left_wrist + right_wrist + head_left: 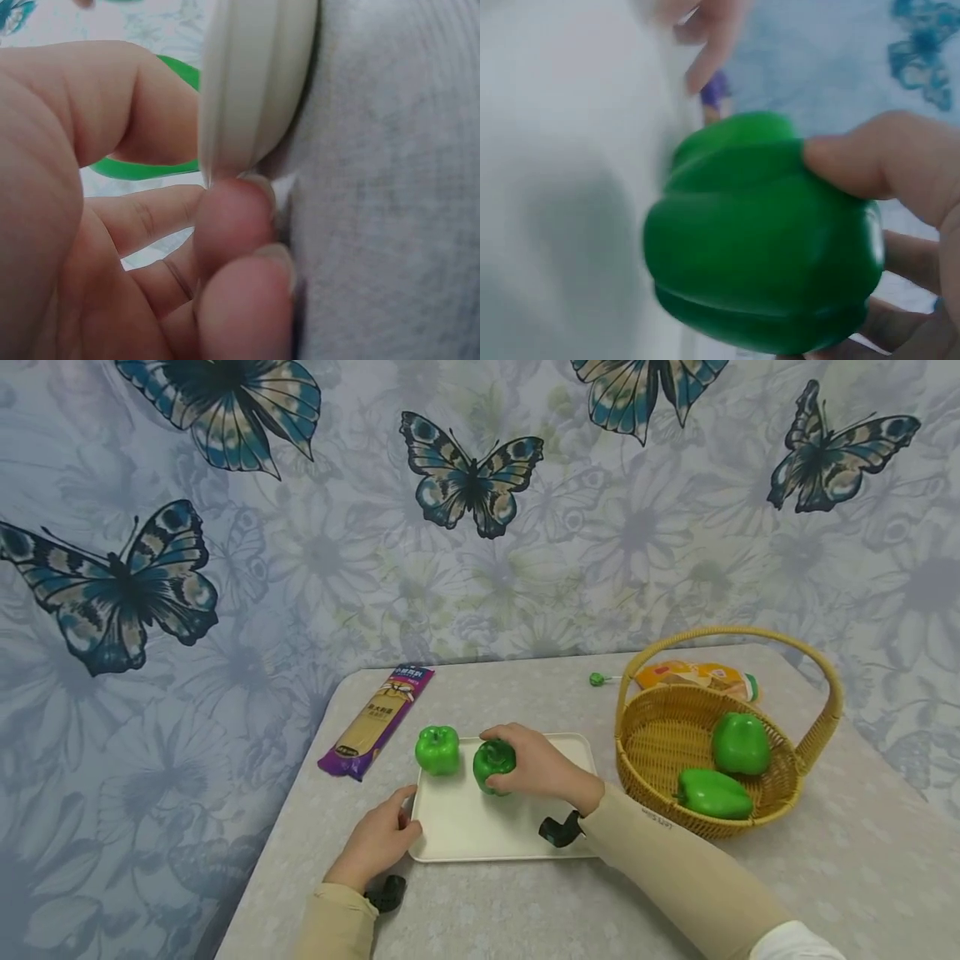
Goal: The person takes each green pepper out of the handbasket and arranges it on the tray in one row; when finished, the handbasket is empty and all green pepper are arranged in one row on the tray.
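My right hand (pixel 543 762) grips a dark green bell pepper (pixel 492 767) over the cream tray (pixel 480 827). In the right wrist view thumb and fingers clasp the sides of this pepper (pixel 765 240), close over the tray. A lighter green bell pepper (pixel 437 750) sits at the tray's far left corner. My left hand (pixel 377 837) pinches the tray's left rim near the front corner. Up close in the left wrist view, the tray rim (pixel 251 82) lies between the thumb and curled fingertips of the left hand (pixel 105 225).
A yellow wicker basket (pixel 637 756) at the right holds two green peppers (pixel 741 743). Behind it lies an orange bag (pixel 697 675), beside a small green item on a stick (pixel 597 679). A purple-and-yellow pasta packet (pixel 375 722) lies left of the tray, and a butterfly-patterned wall stands behind.
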Available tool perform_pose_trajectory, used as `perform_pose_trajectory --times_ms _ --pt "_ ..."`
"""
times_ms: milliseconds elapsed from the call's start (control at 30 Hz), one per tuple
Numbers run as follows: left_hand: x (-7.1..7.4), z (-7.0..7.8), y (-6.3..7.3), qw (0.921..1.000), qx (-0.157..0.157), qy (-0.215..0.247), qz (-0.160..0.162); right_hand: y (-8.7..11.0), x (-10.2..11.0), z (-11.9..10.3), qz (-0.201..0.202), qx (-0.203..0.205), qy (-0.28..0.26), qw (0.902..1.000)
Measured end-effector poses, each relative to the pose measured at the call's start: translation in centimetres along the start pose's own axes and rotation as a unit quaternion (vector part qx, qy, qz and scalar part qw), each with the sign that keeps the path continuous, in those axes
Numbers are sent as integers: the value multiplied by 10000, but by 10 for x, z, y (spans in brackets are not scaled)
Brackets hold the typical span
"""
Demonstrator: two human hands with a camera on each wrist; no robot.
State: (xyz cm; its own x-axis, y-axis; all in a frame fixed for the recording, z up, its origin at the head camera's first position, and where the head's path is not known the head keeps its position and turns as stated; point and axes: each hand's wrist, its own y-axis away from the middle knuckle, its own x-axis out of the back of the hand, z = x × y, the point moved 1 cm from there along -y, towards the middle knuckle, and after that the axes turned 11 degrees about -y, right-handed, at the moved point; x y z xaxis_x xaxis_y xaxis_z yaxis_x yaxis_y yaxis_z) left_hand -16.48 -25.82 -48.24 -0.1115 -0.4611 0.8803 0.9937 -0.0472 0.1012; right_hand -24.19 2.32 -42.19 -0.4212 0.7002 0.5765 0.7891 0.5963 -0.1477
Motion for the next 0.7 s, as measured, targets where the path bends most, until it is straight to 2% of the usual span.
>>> perform_pose_trajectory --times_ms 167,300,567,700 --pt "1 0 -2 10000 -37 1 -12 -20 -1 10 115 4 -44 9999" --pt "1 -1 -4 10000 -21 -39 -9 -30 -2 15 15 -49 -22 10000" --pt "-1 -3 -5 10000 -10 -97 22 -39 -5 20 -6 -181 -167 9997" --pt "-1 -2 -3 10000 16 -63 -5 -42 -11 25 -91 -176 -1 9998"
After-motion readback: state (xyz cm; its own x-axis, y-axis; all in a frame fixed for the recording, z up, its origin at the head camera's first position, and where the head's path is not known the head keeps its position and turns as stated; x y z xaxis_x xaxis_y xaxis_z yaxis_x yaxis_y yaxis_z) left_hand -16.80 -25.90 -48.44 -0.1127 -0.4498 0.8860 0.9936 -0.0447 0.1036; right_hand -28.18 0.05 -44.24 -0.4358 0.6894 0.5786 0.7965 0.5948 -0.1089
